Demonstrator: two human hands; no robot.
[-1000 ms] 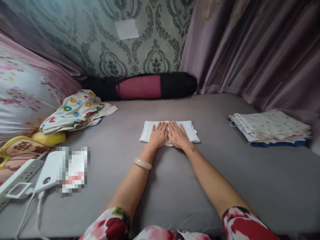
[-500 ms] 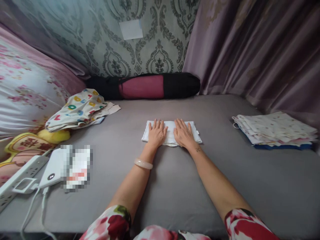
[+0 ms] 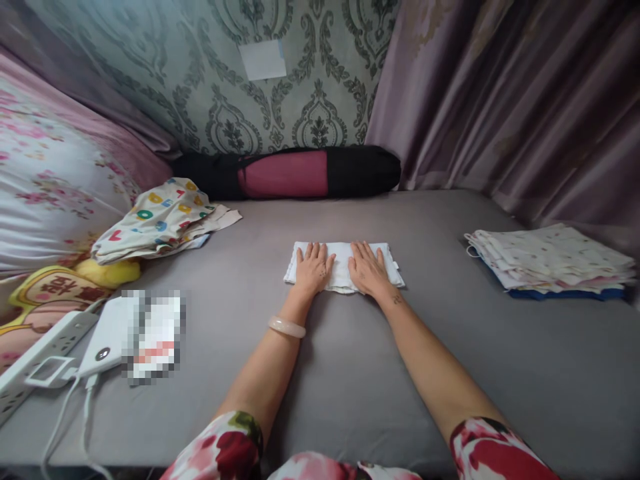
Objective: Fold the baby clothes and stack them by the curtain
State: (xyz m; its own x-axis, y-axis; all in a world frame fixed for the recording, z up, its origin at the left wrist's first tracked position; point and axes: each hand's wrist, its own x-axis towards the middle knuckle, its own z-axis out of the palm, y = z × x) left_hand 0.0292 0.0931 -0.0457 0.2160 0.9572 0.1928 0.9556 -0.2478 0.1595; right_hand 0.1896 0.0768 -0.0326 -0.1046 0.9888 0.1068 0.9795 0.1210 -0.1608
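A folded white cloth (image 3: 341, 257) lies on the grey bed sheet (image 3: 350, 347) in the middle. My left hand (image 3: 313, 268) rests flat on its left half, fingers stretched out. My right hand (image 3: 369, 269) lies flat on its right half, fingers also spread. A small gap of cloth shows between the two hands. A pale bangle (image 3: 285, 326) sits on my left wrist.
A stack of folded patterned cloths (image 3: 550, 260) lies at the right. A crumpled letter-print cloth (image 3: 160, 217) lies at the left, with a yellow cushion (image 3: 65, 283), a power strip (image 3: 35, 360) and a white power bank (image 3: 107, 337) nearer. A black-and-pink roll (image 3: 290, 173) lines the wall.
My hands, side by side at the cloth's centre a second ago, have slid apart toward its two ends. Little has changed in the last half second.
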